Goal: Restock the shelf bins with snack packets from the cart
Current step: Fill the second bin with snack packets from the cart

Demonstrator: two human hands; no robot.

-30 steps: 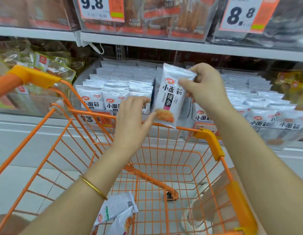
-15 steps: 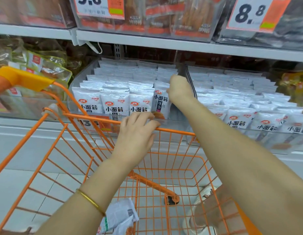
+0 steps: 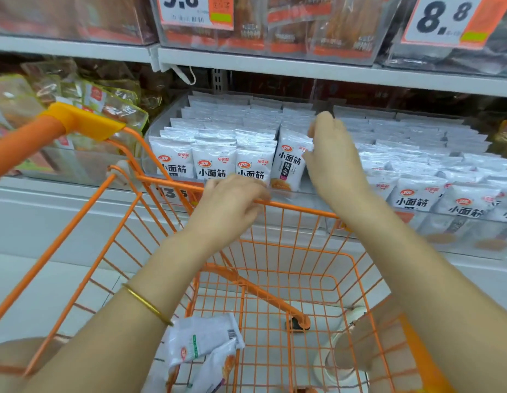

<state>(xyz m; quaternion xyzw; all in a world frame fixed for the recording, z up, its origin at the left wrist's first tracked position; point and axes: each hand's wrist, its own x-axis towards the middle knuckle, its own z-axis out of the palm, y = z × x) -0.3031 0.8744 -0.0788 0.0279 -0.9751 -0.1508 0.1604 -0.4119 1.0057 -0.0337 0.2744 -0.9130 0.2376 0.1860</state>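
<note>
A white snack packet (image 3: 289, 165) stands upright at the front right corner of the left clear bin (image 3: 164, 116), which is packed with rows of the same white packets. My right hand (image 3: 331, 157) hovers just right of that packet, fingers loosely bent and holding nothing, thumb side near the packet's edge. On the front rim of the orange wire cart (image 3: 297, 208) rests my left hand (image 3: 232, 205), its fingers laid over the wire. Two or three loose packets (image 3: 204, 344) lie on the cart floor at the near left.
A second bin (image 3: 433, 165) of the same white packets sits to the right. To the left lie clear bags of other snacks (image 3: 105, 103). The upper shelf (image 3: 275, 68) carries price tags 9.8 and 8.8. The cart's orange handle (image 3: 76, 120) juts in at the left.
My right hand carried the packet from above the cart into the left bin, set it upright and let go. My left hand dropped from the packet onto the cart rim.
</note>
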